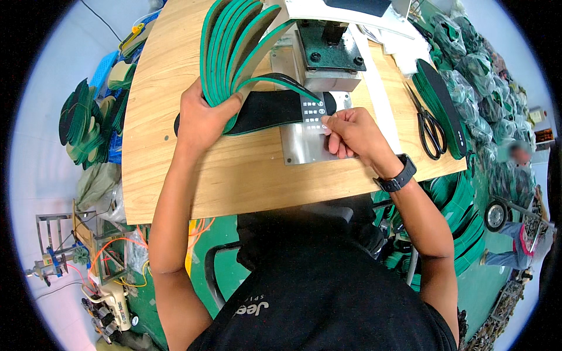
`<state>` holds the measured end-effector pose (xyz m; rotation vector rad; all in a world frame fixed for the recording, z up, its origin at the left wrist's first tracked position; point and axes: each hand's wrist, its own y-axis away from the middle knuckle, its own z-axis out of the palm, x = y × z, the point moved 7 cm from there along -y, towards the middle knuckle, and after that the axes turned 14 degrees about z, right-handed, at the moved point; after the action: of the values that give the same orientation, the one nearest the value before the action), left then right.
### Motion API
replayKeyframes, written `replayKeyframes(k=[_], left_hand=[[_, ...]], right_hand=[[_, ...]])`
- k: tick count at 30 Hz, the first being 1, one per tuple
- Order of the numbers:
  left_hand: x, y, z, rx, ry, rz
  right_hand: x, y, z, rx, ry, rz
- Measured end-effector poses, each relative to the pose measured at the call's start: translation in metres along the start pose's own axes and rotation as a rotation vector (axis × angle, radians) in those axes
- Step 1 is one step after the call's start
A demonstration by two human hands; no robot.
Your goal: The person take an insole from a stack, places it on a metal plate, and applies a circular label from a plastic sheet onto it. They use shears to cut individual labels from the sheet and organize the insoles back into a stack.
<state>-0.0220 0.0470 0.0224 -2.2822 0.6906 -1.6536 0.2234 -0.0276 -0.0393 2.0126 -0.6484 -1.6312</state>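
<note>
A fanned bundle of green-edged insoles point(218, 55) is gripped in my left hand point(205, 120), with the thumb across its lower end. One insole of the bundle bends out to the right. Beneath lies a black insole point(266, 111), flat across the table and partly over a metal plate point(295, 149). On its right part rests a strip of film with white print point(311, 111). My right hand point(354, 133), with a dark watch on the wrist, pinches the right edge of this strip between thumb and forefinger. Directly behind the strip stands the press head point(331, 52).
Black-handled scissors point(432, 126) and a pile of insoles point(442, 105) lie at the right of the wooden table point(234, 193). More insoles point(85, 120) are stacked at left. Bagged goods point(477, 76) line the right side, where another person point(512, 245) is visible.
</note>
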Motion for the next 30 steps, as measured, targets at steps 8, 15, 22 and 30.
replayKeyframes(k=[8, 15, 22, 30], left_hand=[[0.000, 0.005, -0.003, 0.027, -0.053, -0.016], [0.010, 0.000, 0.022, -0.205, -0.383, 0.081], [0.015, -0.004, 0.052, -0.494, -0.727, 0.273], [0.020, -0.002, 0.048, -0.548, -0.695, 0.184]], right_hand=[[0.003, -0.004, 0.001, -0.011, -0.015, 0.006], [0.003, -0.002, -0.001, -0.010, 0.019, 0.004], [0.005, 0.005, -0.001, -0.044, -0.070, -0.065], [0.024, 0.007, -0.030, 0.023, -0.388, -0.078]])
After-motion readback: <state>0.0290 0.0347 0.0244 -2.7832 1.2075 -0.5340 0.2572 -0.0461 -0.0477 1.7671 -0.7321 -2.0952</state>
